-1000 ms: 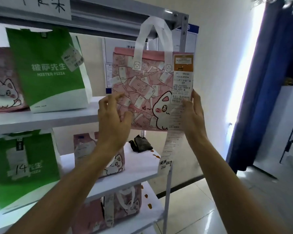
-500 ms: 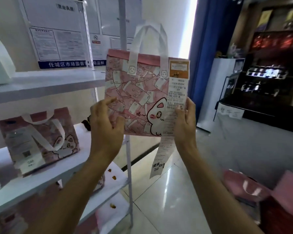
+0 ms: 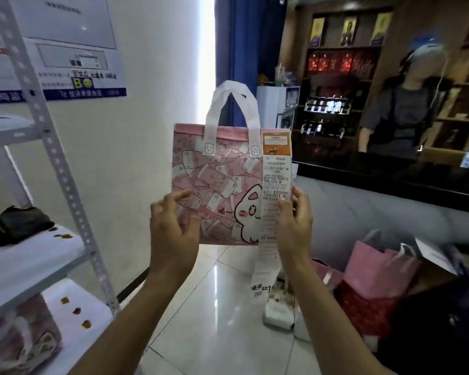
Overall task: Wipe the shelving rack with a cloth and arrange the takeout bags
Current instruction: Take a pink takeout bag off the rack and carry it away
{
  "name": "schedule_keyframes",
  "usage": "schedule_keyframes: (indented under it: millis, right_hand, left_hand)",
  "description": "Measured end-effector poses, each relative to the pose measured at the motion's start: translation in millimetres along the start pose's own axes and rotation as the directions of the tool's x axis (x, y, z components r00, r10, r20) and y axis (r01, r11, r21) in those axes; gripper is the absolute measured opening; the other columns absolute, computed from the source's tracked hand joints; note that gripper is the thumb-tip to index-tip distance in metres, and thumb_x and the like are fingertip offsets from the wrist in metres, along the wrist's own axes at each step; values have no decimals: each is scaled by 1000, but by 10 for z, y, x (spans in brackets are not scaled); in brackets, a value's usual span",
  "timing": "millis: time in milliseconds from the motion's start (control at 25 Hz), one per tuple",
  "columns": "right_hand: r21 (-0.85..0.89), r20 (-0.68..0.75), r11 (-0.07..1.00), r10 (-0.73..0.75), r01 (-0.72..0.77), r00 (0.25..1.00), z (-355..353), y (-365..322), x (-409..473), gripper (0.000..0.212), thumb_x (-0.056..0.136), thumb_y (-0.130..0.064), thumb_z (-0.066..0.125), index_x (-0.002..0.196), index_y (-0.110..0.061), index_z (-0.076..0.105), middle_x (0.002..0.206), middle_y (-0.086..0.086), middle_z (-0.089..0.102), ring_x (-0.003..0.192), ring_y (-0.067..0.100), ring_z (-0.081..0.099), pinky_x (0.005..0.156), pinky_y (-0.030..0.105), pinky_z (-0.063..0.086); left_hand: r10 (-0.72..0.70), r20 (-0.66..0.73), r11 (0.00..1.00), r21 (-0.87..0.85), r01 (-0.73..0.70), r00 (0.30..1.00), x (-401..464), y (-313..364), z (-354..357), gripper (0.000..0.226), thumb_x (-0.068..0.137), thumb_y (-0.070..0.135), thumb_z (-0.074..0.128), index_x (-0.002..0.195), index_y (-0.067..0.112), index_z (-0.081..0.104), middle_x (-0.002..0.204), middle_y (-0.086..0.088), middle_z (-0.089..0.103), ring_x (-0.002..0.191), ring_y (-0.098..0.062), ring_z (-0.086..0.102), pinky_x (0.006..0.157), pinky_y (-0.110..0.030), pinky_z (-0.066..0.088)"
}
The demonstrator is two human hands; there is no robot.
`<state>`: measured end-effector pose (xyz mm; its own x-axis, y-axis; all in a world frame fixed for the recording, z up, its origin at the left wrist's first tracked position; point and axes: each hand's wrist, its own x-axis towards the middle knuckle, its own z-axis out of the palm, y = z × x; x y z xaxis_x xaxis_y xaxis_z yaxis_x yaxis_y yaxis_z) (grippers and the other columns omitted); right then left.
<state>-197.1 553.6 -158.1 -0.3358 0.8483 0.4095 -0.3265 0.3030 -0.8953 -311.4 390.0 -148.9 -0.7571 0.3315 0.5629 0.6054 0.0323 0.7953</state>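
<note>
Hands hold pink takeout bag upright, w/ receipt.

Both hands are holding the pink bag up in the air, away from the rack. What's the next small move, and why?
Probably carry the pink bag back left toward the rack and set it upright on a shelf. Both the left hand and right hand hold its lower corners, its receipt dangling, and it rests on nothing.

We hold both forearms raised in front of us. Our left hand grips with curled fingers, thumb forward. Our right hand pinches, its fingers upright.
</note>
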Motion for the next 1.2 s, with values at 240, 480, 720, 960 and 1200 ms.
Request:
schedule_keyframes:
  millis: [240,480,720,960,1200]
  right_hand:
    - [-34,-28,999,16,-17,999,-741,394,874,26,101,-29,49,127,-32,53,103,-15,74,90,9,74,65,24,60]
    - [-14,-59,994,104,-105,993,-1137,849,1495,25,103,-24,49,127,-29,55,112,-4,73,98,16,73,80,42,62]
    - [-69,-116,991,102,-111,988,-1278,1315,2309,16,103,-28,49,115,-32,59,102,-11,75,89,11,74,65,23,59]
    - [-106,-198,989,85,-107,977,-953,1781,3280,15,102,-28,49,107,-35,62,99,-17,74,88,5,73,63,16,56]
    - [-103,-316,993,18,-53,948,-761,2144,4240,19,100,-29,51,112,-26,65,103,-8,74,93,5,72,70,16,56]
  left_hand:
    - [-35,46,999,21,34,998,201,3,1190,33,93,10,57,119,31,57,120,0,45,93,12,55,61,2,43]
    - [-95,106,994,55,90,990,477,-167,2046,36,94,11,55,116,39,54,122,2,46,95,10,53,68,-6,47]
    - [-104,182,995,9,104,978,1063,-510,2888,32,96,11,54,120,32,54,124,0,44,103,-7,55,60,-4,50]
    - [-93,232,995,-21,100,968,2017,-1056,3578,29,97,14,54,119,32,53,124,3,48,117,-19,53,77,-25,59]
    - [-69,342,995,-39,88,937,2996,-1494,4301,29,97,20,55,121,35,50,131,2,54,120,-24,54,89,-49,58]
